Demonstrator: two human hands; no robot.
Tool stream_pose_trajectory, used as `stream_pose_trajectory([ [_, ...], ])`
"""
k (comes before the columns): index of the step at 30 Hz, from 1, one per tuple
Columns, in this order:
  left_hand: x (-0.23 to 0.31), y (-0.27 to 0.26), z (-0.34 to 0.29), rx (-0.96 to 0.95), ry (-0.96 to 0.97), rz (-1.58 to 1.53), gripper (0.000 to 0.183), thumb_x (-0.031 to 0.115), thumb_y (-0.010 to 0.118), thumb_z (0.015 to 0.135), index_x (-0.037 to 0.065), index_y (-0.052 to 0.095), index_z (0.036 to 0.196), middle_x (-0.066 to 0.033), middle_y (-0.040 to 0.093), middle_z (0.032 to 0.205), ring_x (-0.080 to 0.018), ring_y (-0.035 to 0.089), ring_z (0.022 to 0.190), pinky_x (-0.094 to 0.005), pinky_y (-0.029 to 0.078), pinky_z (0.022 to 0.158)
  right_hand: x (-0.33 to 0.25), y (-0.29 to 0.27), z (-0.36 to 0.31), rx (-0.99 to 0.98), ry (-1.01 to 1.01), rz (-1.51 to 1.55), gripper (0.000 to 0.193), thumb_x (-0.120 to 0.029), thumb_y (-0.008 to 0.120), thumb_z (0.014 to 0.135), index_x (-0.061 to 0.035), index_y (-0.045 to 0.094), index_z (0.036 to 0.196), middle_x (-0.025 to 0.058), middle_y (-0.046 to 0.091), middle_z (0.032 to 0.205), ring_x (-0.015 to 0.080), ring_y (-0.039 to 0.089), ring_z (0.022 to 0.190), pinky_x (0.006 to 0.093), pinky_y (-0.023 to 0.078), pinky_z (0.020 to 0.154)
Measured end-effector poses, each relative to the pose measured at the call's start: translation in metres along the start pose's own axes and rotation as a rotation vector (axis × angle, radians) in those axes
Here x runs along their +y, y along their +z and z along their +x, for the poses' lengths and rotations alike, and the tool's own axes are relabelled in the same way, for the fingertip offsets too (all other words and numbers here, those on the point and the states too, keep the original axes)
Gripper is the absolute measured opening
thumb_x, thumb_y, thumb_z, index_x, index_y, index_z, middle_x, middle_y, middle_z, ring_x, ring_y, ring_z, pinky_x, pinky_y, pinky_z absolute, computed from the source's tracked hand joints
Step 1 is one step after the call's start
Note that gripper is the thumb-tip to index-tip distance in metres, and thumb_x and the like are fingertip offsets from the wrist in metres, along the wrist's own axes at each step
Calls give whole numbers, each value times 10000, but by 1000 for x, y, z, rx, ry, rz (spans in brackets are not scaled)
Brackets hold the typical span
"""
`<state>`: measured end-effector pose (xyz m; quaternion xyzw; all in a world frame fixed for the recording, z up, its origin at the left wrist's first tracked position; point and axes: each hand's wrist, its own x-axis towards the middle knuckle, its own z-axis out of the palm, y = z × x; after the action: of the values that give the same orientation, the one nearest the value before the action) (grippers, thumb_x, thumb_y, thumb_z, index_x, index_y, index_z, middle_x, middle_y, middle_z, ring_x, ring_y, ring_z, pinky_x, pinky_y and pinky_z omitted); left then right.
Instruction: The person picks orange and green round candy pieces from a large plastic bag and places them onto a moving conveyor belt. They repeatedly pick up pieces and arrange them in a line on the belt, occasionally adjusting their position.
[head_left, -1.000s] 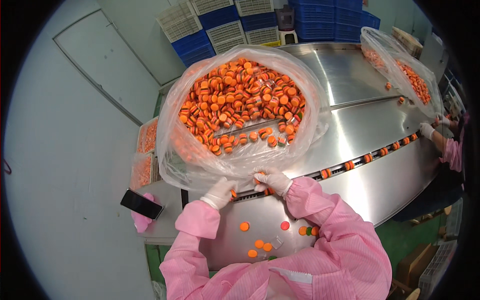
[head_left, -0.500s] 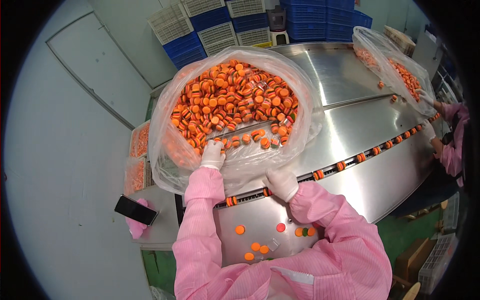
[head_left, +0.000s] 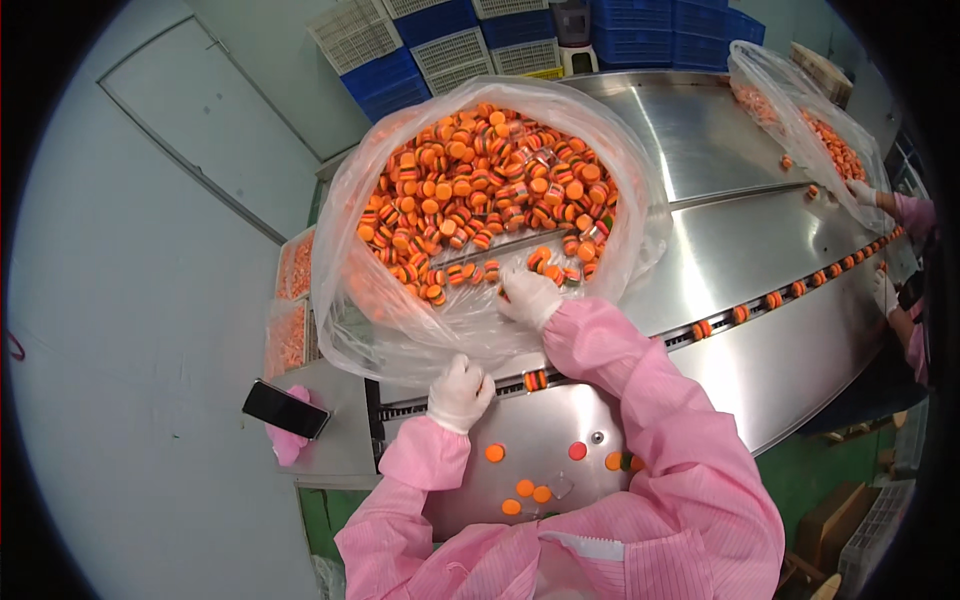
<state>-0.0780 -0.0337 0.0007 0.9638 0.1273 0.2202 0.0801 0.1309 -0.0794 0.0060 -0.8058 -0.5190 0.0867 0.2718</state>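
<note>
A large clear plastic bag [head_left: 640,190] lies wide open on the steel table, heaped with small burger-shaped candies [head_left: 440,190] in orange, red, green and dark layers. My gloved right hand [head_left: 532,298] reaches over the bag's front edge, its fingers pinched on one candy that shows in part at the fingertips. Lower left, my gloved left hand [head_left: 462,394] is curled closed above the narrow conveyor track [head_left: 405,410]; whatever its fingers hold is hidden. Just right of it, a single candy [head_left: 536,380] sits on the track.
Loose orange discs [head_left: 495,453] and a red disc [head_left: 577,451] lie on the near steel surface. A phone [head_left: 286,408] rests on pink cloth at left. At right, a co-worker's gloved hand [head_left: 860,192] is by another bag [head_left: 800,110]. Crates [head_left: 450,60] are stacked behind.
My left hand has come out of the bag, back toward the track. My right hand has moved from the track up into the bag's front. The view has shifted slightly.
</note>
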Motion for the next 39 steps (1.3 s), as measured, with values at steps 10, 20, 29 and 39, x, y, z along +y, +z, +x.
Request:
stream_pose_trajectory([
  [10,-5,22,-2,-105,5,165,210,245,639,736,79,518,689,-103,484,754,-295,528,733,-407,466,604,15,20,-125,168,-564,-4,154,-209,612,727,-81,552,790,104,543,795,305,563,729,399,465,609],
  [20,-97,68,136,118,258,196,194,64,571,699,93,566,891,-117,536,913,-308,526,863,-386,448,750,24,21,22,320,-247,45,316,-107,532,757,-82,520,1071,185,511,964,360,522,895,415,449,773],
  [29,-79,74,131,-351,-252,65,323,170,678,662,28,536,915,-175,517,959,-345,538,916,-392,450,795,22,36,50,137,-88,-60,226,-79,562,726,-47,543,949,197,523,997,389,513,926,437,437,795],
  [39,-54,54,127,-396,-359,-41,510,195,625,728,69,438,1185,-185,451,1119,-364,520,1000,-406,433,858,39,44,54,184,-150,5,394,-68,600,705,-14,485,1078,206,537,981,370,524,944,427,422,820],
])
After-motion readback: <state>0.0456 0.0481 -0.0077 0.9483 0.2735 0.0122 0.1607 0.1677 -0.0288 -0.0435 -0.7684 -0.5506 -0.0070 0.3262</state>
